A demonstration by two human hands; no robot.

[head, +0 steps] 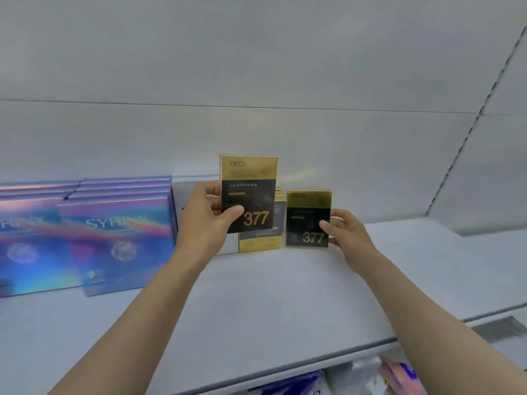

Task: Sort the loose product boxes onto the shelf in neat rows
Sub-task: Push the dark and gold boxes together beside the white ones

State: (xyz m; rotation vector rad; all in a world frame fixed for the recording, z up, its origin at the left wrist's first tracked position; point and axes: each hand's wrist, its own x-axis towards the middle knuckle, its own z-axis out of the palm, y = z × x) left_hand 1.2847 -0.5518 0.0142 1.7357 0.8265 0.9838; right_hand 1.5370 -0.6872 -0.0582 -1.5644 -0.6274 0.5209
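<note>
My left hand (204,220) grips a gold-and-black box marked 377 (251,189) by its lower left corner, holding it upright above the white shelf (271,303). My right hand (346,235) holds a second, matching 377 box (308,219) by its right edge, low over the shelf. Behind and between them stands another gold-and-black box (261,240) on the shelf, mostly hidden, with more of the same kind behind it.
Rows of iridescent blue-purple SYHINX boxes (119,238) stand on the shelf at the left, several deep. The shelf's front edge (313,363) runs across below my arms. Packaged goods (370,377) show on a lower level. A grey back wall rises behind.
</note>
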